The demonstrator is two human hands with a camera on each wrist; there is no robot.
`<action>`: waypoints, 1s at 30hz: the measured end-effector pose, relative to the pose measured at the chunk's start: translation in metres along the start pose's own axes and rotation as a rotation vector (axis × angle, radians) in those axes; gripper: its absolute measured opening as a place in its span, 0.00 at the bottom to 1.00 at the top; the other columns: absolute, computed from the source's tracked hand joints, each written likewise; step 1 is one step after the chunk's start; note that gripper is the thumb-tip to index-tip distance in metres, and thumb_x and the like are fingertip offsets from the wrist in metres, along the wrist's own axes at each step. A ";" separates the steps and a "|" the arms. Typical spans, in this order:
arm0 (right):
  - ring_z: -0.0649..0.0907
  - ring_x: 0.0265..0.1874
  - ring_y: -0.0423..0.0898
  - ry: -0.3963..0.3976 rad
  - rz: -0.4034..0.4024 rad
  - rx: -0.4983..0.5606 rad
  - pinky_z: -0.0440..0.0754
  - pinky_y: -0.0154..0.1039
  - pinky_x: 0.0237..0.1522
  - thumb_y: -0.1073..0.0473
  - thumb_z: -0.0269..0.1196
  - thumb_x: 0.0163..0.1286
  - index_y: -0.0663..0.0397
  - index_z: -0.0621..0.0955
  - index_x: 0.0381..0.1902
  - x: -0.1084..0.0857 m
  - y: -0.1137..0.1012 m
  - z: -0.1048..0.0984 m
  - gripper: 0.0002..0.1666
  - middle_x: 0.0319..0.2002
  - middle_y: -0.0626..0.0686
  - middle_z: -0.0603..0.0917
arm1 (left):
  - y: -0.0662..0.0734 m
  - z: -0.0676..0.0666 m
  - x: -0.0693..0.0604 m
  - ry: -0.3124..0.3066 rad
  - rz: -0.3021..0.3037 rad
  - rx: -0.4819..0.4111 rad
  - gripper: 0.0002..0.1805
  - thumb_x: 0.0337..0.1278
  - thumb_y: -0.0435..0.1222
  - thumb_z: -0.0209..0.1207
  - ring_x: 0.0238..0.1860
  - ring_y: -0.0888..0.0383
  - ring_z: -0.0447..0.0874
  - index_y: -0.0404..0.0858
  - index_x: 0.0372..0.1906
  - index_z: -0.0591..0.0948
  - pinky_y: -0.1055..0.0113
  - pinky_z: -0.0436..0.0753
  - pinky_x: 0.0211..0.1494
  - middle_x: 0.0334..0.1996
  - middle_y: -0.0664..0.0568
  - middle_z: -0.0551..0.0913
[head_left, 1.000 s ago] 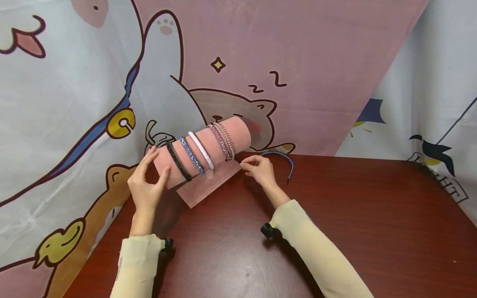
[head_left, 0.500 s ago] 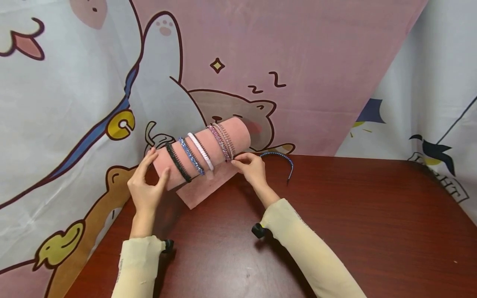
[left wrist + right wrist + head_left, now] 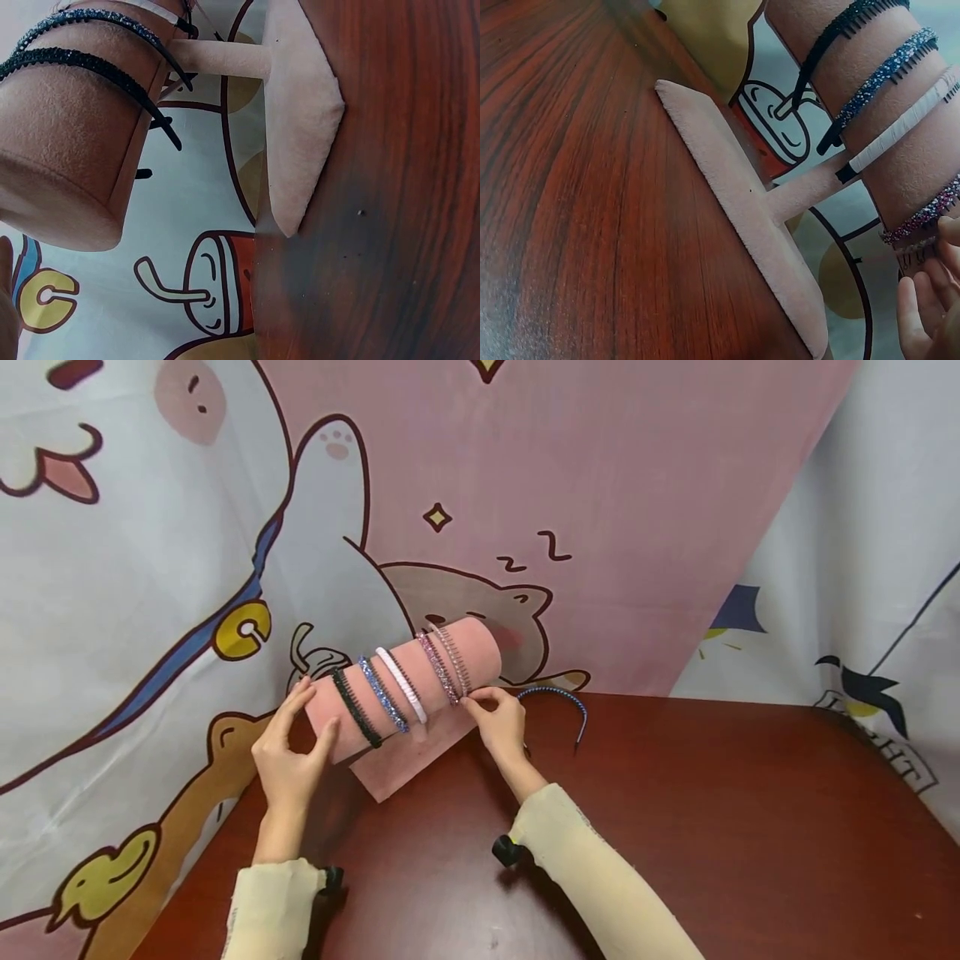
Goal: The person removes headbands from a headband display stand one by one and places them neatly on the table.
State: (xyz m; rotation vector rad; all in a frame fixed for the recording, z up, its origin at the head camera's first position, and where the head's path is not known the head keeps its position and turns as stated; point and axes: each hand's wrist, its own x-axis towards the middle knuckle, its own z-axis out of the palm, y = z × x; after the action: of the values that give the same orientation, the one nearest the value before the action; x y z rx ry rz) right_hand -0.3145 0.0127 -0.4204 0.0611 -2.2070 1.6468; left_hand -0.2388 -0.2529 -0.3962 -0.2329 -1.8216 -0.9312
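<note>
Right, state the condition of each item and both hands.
Pink stand: upright on table
Black headband: on stand
Blue glitter headband: on stand
White headband: on stand
Pink glitter headband: on stand
Pale pink headband: on stand
Loose blue headband: on table
Left hand: holding stand's end
Right hand: at pale pink headband's lower end, grip unclear

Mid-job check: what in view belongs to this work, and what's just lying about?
Likely in use:
pink stand, held by the left hand
pale pink headband, at the right hand
four other headbands on the stand

Likely just lying about:
loose blue headband on the table
</note>
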 end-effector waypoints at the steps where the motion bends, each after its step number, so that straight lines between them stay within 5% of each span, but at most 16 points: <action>1: 0.85 0.38 0.50 0.011 -0.007 0.008 0.77 0.36 0.37 0.56 0.74 0.58 0.56 0.88 0.33 0.000 0.001 0.000 0.10 0.36 0.54 0.90 | 0.000 0.000 0.000 -0.003 0.000 -0.003 0.29 0.42 0.31 0.75 0.62 0.48 0.82 0.40 0.56 0.85 0.76 0.72 0.69 0.58 0.47 0.85; 11: 0.85 0.36 0.53 0.112 -0.018 0.101 0.78 0.31 0.37 0.60 0.70 0.62 0.61 0.84 0.35 0.000 0.004 0.005 0.09 0.38 0.58 0.87 | 0.013 0.001 0.003 0.014 0.025 -0.001 0.27 0.40 0.27 0.73 0.63 0.59 0.81 0.33 0.54 0.84 0.79 0.71 0.68 0.56 0.42 0.85; 19: 0.86 0.38 0.53 0.172 -0.063 0.089 0.81 0.36 0.39 0.61 0.72 0.60 0.61 0.84 0.36 0.003 0.006 0.008 0.10 0.38 0.59 0.85 | 0.043 0.000 0.010 0.038 0.026 -0.031 0.25 0.41 0.24 0.71 0.60 0.43 0.82 0.28 0.52 0.84 0.78 0.72 0.68 0.54 0.34 0.84; 30: 0.86 0.35 0.49 0.217 -0.138 0.063 0.82 0.28 0.33 0.61 0.73 0.59 0.57 0.85 0.31 0.007 0.010 0.004 0.07 0.37 0.56 0.84 | 0.027 -0.001 0.006 0.050 0.023 -0.012 0.25 0.44 0.30 0.72 0.62 0.69 0.80 0.31 0.53 0.84 0.81 0.71 0.67 0.55 0.37 0.85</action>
State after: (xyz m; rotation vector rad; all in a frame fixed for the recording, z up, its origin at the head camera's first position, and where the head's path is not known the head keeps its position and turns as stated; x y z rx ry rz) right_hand -0.3246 0.0139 -0.4285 0.0488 -1.9461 1.5681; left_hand -0.2262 -0.2367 -0.3778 -0.2353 -1.7650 -0.9240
